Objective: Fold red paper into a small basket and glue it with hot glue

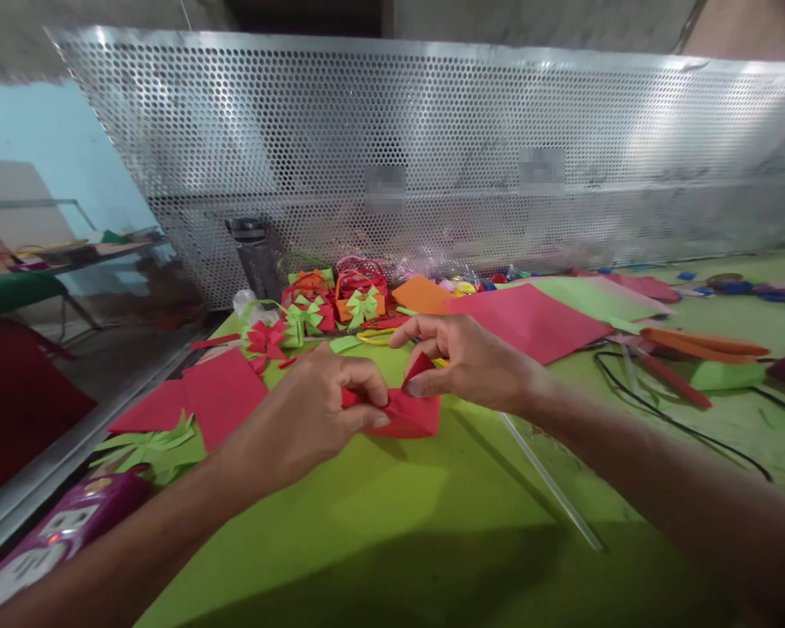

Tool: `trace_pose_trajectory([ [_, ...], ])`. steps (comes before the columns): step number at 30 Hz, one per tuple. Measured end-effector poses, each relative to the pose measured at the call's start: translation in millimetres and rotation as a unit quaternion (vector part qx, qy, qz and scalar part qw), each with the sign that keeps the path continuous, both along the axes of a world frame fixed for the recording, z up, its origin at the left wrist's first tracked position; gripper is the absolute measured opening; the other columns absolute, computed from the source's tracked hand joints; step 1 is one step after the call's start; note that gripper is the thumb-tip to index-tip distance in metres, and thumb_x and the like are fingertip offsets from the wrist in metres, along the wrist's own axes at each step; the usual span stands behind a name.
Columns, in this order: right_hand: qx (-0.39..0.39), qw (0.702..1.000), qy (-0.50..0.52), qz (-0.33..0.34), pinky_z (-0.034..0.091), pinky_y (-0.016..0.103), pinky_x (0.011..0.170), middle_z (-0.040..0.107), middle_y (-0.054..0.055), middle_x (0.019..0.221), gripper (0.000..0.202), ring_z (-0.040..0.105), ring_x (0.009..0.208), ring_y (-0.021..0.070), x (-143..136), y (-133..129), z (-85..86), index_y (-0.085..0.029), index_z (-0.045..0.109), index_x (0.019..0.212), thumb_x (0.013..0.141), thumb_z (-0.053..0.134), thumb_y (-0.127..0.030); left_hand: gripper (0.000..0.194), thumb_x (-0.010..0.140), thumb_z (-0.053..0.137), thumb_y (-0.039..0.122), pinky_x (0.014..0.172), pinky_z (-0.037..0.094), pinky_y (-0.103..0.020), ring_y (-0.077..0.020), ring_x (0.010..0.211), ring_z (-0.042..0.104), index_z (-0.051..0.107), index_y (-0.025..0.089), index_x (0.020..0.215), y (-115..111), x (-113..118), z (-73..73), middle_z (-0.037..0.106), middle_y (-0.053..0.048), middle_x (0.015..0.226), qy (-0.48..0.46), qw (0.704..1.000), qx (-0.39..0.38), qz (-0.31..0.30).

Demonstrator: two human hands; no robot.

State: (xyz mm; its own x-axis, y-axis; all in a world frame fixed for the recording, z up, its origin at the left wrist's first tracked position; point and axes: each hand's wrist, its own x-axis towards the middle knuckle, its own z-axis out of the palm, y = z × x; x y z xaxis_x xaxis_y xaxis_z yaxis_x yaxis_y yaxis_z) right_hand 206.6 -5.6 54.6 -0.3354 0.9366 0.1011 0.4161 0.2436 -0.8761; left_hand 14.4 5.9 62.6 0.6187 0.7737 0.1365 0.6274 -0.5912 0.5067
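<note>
Between my hands, just over the green table, is a folded piece of red craft sheet; whether it is paper or foam I cannot tell. My left hand pinches its left end between thumb and fingers. On the other side, my right hand grips a raised flap of the same piece with thumb and fingertips. Beyond the hands stand small red and orange baskets with light green bows. A red bow lies left of them.
Red sheets and green cut strips lie at left, near a purple power strip. A clear glue stick rests at right, before a black cable. A dark bottle stands by the perforated metal panel.
</note>
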Motion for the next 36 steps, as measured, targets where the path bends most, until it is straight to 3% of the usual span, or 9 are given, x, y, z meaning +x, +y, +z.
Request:
trace_pose_trajectory([
  [7,0.027,0.999,-0.04,0.001,0.038,0.026,0.059,0.063,-0.003,0.07,0.043,0.051,0.057,0.0094,0.9,-1.6,-2.6,-0.019,0.051,0.106,0.066,0.064,-0.018,0.01,0.071,0.057,0.021,0.071,0.044,-0.027,-0.0161,0.074,0.061,0.061,0.02,0.062,-1.1,0.9,-1.5,0.065,0.003,0.07,-0.023,0.999,-0.037,-0.027],
  [14,0.067,0.997,-0.042,-0.001,0.04,0.025,0.06,0.062,-0.002,0.069,0.04,0.055,0.062,0.0111,-2.4,-4.7,-1.5,-0.017,0.052,0.104,0.066,0.062,-0.015,0.014,0.072,0.055,0.024,0.078,0.047,-0.033,-0.0156,0.068,0.061,0.06,0.023,0.058,-4.8,1.3,-4.1,0.064,0.003,0.061,-0.037,0.999,-0.004,-0.031],
  [28,0.056,0.998,-0.01,0.005,0.04,0.024,0.058,0.063,-0.003,0.066,0.038,0.053,0.057,0.0092,-7.0,-8.8,0.9,-0.016,0.051,0.102,0.065,0.061,-0.011,0.015,0.074,0.056,0.025,0.066,0.046,-0.029,-0.0159,0.067,0.06,0.062,0.019,0.062,-9.9,5.7,-0.6,0.067,0.0,0.07,-0.038,0.999,-0.008,-0.016],
  [31,0.058,0.998,-0.006,0.003,0.041,0.024,0.059,0.062,-0.003,0.065,0.037,0.053,0.058,0.0092,-6.8,-9.5,1.0,-0.016,0.051,0.101,0.066,0.062,-0.011,0.014,0.074,0.055,0.022,0.071,0.046,-0.03,-0.0158,0.069,0.06,0.061,0.019,0.062,-9.4,6.1,-3.0,0.067,0.0,0.07,-0.043,0.999,-0.001,-0.013],
  [36,0.067,0.998,-0.007,0.0,0.04,0.023,0.056,0.058,-0.004,0.064,0.036,0.05,0.056,0.0088,-6.3,-10.0,1.7,-0.017,0.052,0.099,0.066,0.064,-0.014,0.004,0.069,0.059,0.018,0.067,0.047,-0.026,-0.0154,0.072,0.061,0.056,0.019,0.073,-8.8,8.3,-3.8,0.065,0.002,0.071,-0.114,0.992,-0.055,-0.003],
])
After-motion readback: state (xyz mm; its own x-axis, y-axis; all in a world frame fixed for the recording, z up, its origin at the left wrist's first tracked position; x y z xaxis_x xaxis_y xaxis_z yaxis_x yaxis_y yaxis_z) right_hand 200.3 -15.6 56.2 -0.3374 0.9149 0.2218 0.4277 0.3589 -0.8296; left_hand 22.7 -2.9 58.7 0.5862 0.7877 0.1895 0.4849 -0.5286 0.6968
